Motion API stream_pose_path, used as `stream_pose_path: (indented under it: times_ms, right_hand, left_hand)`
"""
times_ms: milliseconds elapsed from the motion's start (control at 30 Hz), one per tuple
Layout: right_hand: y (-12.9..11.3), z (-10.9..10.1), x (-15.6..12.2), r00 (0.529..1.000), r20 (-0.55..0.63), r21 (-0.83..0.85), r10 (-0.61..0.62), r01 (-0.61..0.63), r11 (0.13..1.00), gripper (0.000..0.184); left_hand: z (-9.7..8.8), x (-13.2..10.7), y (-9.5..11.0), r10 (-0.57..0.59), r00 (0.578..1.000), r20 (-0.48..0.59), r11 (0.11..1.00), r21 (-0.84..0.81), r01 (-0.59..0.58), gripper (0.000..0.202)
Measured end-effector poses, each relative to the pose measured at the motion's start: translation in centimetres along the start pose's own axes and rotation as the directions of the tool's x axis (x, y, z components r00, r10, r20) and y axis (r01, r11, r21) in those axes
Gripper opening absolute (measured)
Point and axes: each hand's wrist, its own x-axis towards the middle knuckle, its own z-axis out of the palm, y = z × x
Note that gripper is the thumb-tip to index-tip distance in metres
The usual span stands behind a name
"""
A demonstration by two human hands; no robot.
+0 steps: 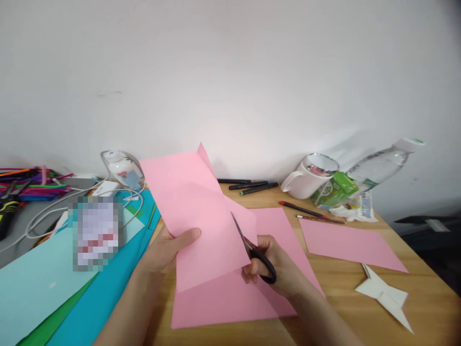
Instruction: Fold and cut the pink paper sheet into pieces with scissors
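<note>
A sheet of pink paper (201,216) is held up over the table, its upper right corner bent. My left hand (169,250) is closed on the sheet's left edge, thumb on the near face and the other fingers hidden behind. In my right hand (270,259) is a pair of scissors (261,262) with black handles, fingers wrapped in the loops. The visible blade lies across the right part of the sheet, pointing up and left; the other blade seems hidden behind the paper. Beneath both hands lies a larger pink sheet (223,307) on the wooden table.
To the right lie a pink strip (349,245) and a folded white paper star (385,293). A mug (306,178), green carton (334,187), tilted bottle (382,166) and several markers (254,186) stand or lie near the wall. Blue paper (104,307) and cables fill the left.
</note>
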Motion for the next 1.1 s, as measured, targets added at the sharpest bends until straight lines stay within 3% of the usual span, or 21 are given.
stream_pose_path:
  times_ms: [867, 1100]
  right_hand:
    - [0.47, -0.20, 0.13, 1.000, -0.027, 0.025, -0.004, 0.004, 1.000, 0.016]
    - [0.34, -0.19, 0.14, 0.999, -0.032, 0.001, 0.011, -0.011, 1.000, 0.031]
  left_hand:
    - [0.41, -0.26, -0.09, -0.011, 1.000, -0.017, 0.999, -0.047, 0.010, 0.036]
    - [-0.45, 0.20, -0.15, -0.071, 0.997, 0.021, 0.997, -0.042, 0.071, 0.039]
